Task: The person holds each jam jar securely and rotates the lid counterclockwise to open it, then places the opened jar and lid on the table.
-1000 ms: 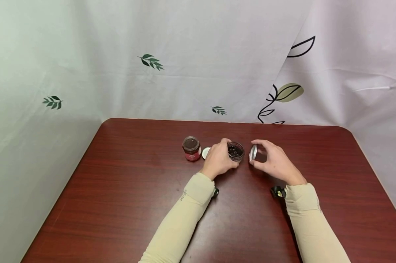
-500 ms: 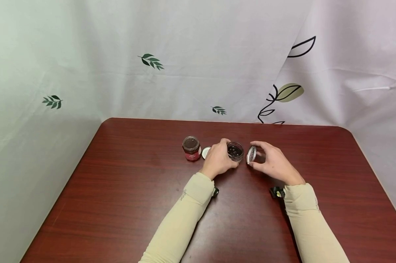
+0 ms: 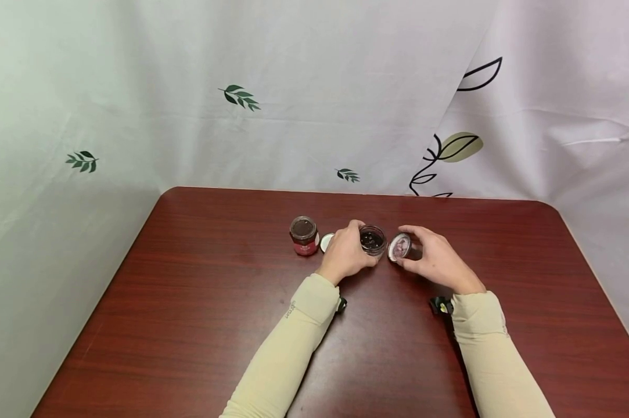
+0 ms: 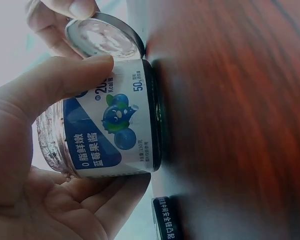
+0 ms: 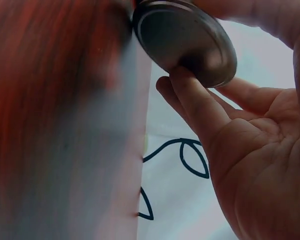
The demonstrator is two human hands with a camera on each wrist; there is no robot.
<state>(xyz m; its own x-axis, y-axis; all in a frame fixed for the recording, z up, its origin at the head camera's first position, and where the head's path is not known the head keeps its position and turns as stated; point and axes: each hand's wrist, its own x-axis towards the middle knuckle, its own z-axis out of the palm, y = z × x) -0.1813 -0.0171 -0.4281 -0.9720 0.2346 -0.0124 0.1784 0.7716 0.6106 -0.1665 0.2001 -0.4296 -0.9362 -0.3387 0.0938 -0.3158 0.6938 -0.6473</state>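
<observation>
My left hand (image 3: 345, 252) grips an uncapped glass jar of blueberry jam (image 3: 373, 241) round its side, and the jar stands upright on the table. Its blue and white label (image 4: 117, 120) shows in the left wrist view. Just to the right, my right hand (image 3: 435, 258) pinches a metal jar lid (image 3: 399, 248) by its rim. The lid is tilted on edge, its smeared white underside turned toward the jar. In the right wrist view, a fingertip touches the lid's plain metal top (image 5: 185, 42).
A second uncapped jar (image 3: 304, 235), dark inside with a red label, stands to the left. Between it and my left hand lies another lid (image 3: 327, 242), white side up. The brown table (image 3: 215, 302) ends at a white patterned curtain (image 3: 293, 116).
The right hand has turned the lid so that more of its underside faces up, and brought it slightly left, closer to the jar. The left hand stays almost still on the jar.
</observation>
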